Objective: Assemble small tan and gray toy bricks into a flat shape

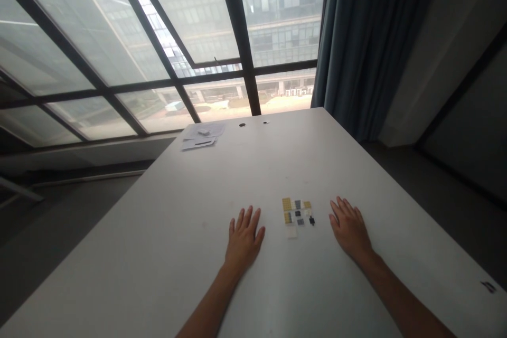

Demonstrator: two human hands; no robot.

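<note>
Small parts (298, 204) grouped on bench (158, 253) | left hand (243, 237) left of them, right hand (350, 227) right; both palm-down, fingers loosely spread, holding nothing | apparently at rest; lifting one would call for a fingertip pinch

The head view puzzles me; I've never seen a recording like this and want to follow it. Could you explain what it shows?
There is no machine here: these are a person's own bare hands, seen from a camera worn on their head, looking forward and down. The left hand and right hand rest palm down on a white table, and neither holds anything. Between them lies a group of small pieces, some yellow, some dark, some whitish, too small here to identify. At the far left corner are some papers. Beyond the table are large windows, with a dark blue curtain on the right.
</note>
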